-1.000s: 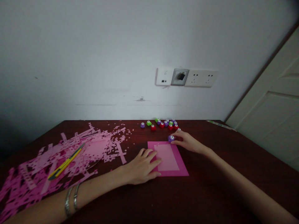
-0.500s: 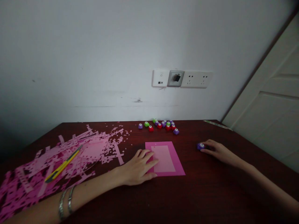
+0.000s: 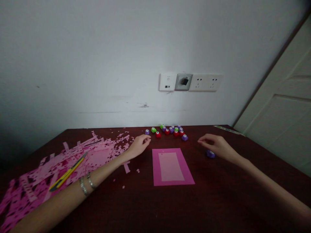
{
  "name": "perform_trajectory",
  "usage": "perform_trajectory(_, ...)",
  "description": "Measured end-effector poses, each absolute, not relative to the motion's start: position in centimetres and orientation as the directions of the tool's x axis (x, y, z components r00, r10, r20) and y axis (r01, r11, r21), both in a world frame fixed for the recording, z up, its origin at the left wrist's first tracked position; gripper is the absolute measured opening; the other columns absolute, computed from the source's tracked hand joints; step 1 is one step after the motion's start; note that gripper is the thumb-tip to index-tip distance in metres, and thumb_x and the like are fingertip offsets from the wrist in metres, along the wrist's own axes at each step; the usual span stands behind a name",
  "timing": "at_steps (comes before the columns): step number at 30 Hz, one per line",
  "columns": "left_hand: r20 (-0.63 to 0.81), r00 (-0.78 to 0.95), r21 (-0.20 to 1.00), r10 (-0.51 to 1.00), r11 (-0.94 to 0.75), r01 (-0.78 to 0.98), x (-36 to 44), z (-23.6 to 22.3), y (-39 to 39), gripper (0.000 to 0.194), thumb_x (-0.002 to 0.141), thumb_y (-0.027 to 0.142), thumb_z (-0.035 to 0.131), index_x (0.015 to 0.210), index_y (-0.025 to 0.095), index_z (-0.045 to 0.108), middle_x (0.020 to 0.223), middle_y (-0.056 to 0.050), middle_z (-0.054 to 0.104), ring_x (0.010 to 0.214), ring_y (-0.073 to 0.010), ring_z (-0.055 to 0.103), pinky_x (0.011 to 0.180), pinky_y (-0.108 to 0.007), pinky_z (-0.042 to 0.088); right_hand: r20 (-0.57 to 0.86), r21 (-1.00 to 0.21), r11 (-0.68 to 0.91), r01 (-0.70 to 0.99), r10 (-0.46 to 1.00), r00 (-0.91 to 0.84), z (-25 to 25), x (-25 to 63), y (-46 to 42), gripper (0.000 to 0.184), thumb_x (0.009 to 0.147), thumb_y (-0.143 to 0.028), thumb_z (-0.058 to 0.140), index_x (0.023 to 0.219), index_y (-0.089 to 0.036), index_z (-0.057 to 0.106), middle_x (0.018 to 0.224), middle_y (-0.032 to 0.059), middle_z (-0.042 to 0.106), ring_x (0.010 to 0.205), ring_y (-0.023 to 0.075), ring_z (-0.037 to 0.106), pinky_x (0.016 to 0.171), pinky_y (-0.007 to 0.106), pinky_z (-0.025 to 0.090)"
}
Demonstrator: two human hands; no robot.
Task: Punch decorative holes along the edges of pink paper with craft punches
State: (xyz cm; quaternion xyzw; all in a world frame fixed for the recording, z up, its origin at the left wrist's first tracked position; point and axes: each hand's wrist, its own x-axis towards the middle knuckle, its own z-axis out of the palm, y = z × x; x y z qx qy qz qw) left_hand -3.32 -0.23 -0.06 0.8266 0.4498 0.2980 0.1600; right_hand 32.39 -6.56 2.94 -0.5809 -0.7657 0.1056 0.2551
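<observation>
My left hand (image 3: 139, 145), fingers curled together, hovers at the right edge of the pink scraps. A purple craft punch (image 3: 147, 132) stands just beyond its fingertips. Whatever those fingers hold, if anything, is too small to make out. My right hand (image 3: 216, 144) is raised with thumb and fingertips pinched together, and nothing shows in them. Below its palm another purple craft punch (image 3: 210, 154) rests on the table. Between my hands lies a dark pink sheet (image 3: 155, 168) with a smaller light pink sheet (image 3: 170, 166) on it; tiny cut-outs sit near the top.
Several red, green and purple craft punches (image 3: 167, 131) cluster by the wall. Punched pink paper strips (image 3: 31, 181) heap at the left, with a yellow utility knife (image 3: 69, 172) on top. A flat pale strip (image 3: 228, 130) lies at the table's back right.
My left hand has lifted off the pink sheets and moved up and left toward the small scraps. My right hand has let go of the purple craft punch and risen slightly leftward.
</observation>
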Motion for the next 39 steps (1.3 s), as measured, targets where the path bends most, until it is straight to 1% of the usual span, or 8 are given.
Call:
perform_trajectory(2, 0.313, 0.384, 0.538, 0.869, -0.495, 0.682, -2.8, -0.4, 2.3, 0.027, 0.083, 0.027, 0.045, 0.096, 0.014, 0.064, 0.086, -0.006, 0.066, 0.079, -0.0168, 0.058, 0.076, -0.028, 0.043, 0.287, -0.459, 0.343, 0.82, 0.93, -0.228, 3.0, 28.8, -5.4, 0.03, 0.082, -0.042, 0.047, 0.085, -0.018, 0.065, 0.088, 0.0084, 0.065, 0.078, 0.0206, 0.058, 0.07, 0.029, 0.043)
perform_trajectory(7, 0.23, 0.484, 0.466, 0.845, -0.532, 0.707, -0.9, -0.8, 6.0, 0.029, 0.084, 0.025, 0.043, 0.087, 0.012, 0.068, 0.067, -0.004, 0.064, 0.064, -0.0154, 0.056, 0.068, -0.025, 0.041, 0.259, -0.394, 0.357, 0.847, 0.927, -0.271, 1.1, 21.3, -1.0, 0.024, 0.083, -0.032, 0.049, 0.082, -0.016, 0.067, 0.079, 0.0073, 0.067, 0.071, 0.018, 0.059, 0.066, 0.026, 0.04)
perform_trajectory(11, 0.238, 0.538, 0.386, 0.808, -0.587, 0.711, 0.1, -1.5, 7.2, 0.027, 0.082, 0.017, 0.043, 0.092, 0.013, 0.068, 0.081, -0.007, 0.068, 0.074, -0.0173, 0.059, 0.072, -0.026, 0.041, 0.2, -0.392, 0.281, 0.876, 0.956, -0.217, -0.1, 18.4, 2.0, 0.025, 0.084, -0.032, 0.05, 0.088, -0.015, 0.068, 0.085, 0.0085, 0.068, 0.08, 0.0188, 0.06, 0.07, 0.025, 0.04)
perform_trajectory(18, 0.234, 0.58, 0.361, 0.78, -0.623, 0.693, 0.2, -2.6, 8.3, 0.03, 0.081, 0.012, 0.042, 0.096, 0.015, 0.068, 0.094, -0.01, 0.068, 0.088, -0.0198, 0.061, 0.078, -0.027, 0.042, 0.1, -0.314, 0.162, 0.935, 0.986, -0.137, -0.9, 16.3, 3.4, 0.041, 0.08, -0.051, 0.052, 0.083, -0.013, 0.065, 0.088, 0.0139, 0.066, 0.082, 0.0225, 0.06, 0.071, 0.028, 0.041)
perform_trajectory(25, 0.236, 0.568, 0.382, 0.788, -0.613, 0.691, 0.2, -2.8, 8.4, 0.029, 0.082, 0.014, 0.044, 0.098, 0.016, 0.068, 0.094, -0.008, 0.069, 0.088, -0.0192, 0.062, 0.078, -0.026, 0.042, 0.151, -0.188, 0.104, 0.977, 0.986, -0.076, -0.7, 15.0, 3.0, 0.041, 0.086, -0.044, 0.044, 0.095, -0.009, 0.063, 0.098, 0.0203, 0.062, 0.092, 0.0288, 0.059, 0.075, 0.034, 0.043)
perform_trajectory(30, 0.26, 0.559, 0.391, 0.788, -0.615, 0.685, 0.1, -2.6, 8.2, 0.027, 0.081, 0.013, 0.046, 0.093, 0.017, 0.07, 0.087, -0.007, 0.07, 0.081, -0.0181, 0.062, 0.073, -0.024, 0.042, 0.158, -0.205, 0.086, 0.975, 0.986, -0.054, -0.7, 14.6, 3.3, 0.038, 0.082, -0.039, 0.048, 0.095, -0.008, 0.065, 0.096, 0.0198, 0.064, 0.089, 0.0279, 0.061, 0.071, 0.031, 0.043)
perform_trajectory(34, 0.246, 0.546, 0.445, 0.801, -0.594, 0.67, -0.3, -2.3, 8.0, 0.023, 0.079, 0.014, 0.049, 0.087, 0.014, 0.071, 0.07, -0.004, 0.068, 0.067, -0.0152, 0.059, 0.064, -0.023, 0.041, 0.17, -0.264, 0.126, 0.956, 0.982, -0.083, -1.0, 15.0, 4.0, 0.032, 0.074, -0.038, 0.055, 0.085, -0.009, 0.067, 0.086, 0.0165, 0.067, 0.078, 0.0241, 0.062, 0.065, 0.027, 0.042)
perform_trajectory(39, 0.207, 0.499, 0.662, 0.841, -0.496, 0.561, -0.8, -2.0, 7.8, 0.021, 0.077, 0.024, 0.055, 0.085, 0.012, 0.07, 0.064, -0.001, 0.065, 0.056, -0.0116, 0.054, 0.056, -0.021, 0.041, 0.246, -0.373, 0.259, 0.891, 0.954, -0.174, -0.9, 16.4, 4.4, 0.024, 0.069, -0.035, 0.059, 0.068, -0.013, 0.066, 0.066, 0.0078, 0.066, 0.062, 0.0165, 0.058, 0.056, 0.024, 0.037)
